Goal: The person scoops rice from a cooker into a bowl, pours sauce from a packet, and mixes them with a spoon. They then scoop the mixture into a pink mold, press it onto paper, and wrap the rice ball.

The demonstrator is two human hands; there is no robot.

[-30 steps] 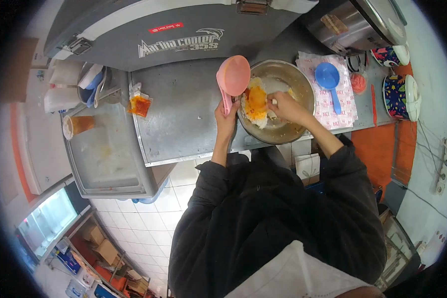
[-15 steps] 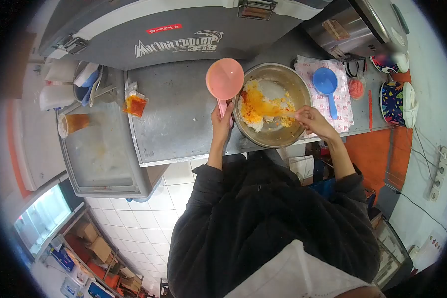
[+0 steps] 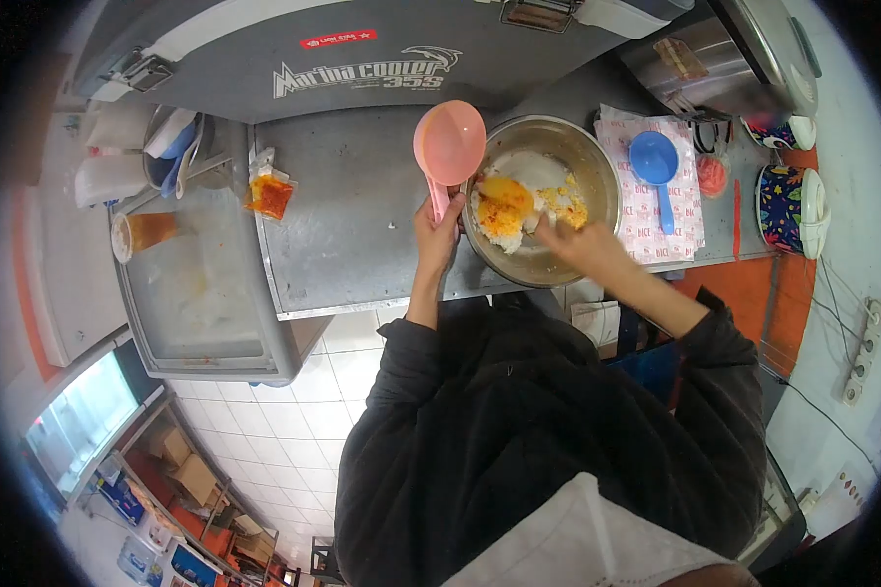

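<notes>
My left hand (image 3: 436, 235) is closed round the handle of a pink plastic ladle (image 3: 450, 147), its bowl facing up over the counter. Beside it stands a wide metal bowl (image 3: 612, 181) holding white rice (image 3: 504, 240) with an orange-yellow seasoning or sauce (image 3: 506, 201) and yellow crumbs (image 3: 570, 205). Inside the bowl's front side, my right hand (image 3: 578, 245) is closed on a pale spoon-like utensil (image 3: 532, 223), mostly hidden by the fingers and the rice. The right hand is slightly blurred.
A blue ladle (image 3: 653, 158) lies on printed paper (image 3: 617, 235) at the right. A grey cooler (image 3: 362, 59) stands behind the metal counter (image 3: 333, 254). Leftward are a sachet of orange sauce (image 3: 270, 196), a tub (image 3: 215, 333) and a cup (image 3: 147, 235). Patterned pots (image 3: 788, 205) sit far right.
My right hand has moved left and farther over the bowl with the utensil. The orange-topped rice is gathered more to the left. My left hand still holds the pink ladle.
</notes>
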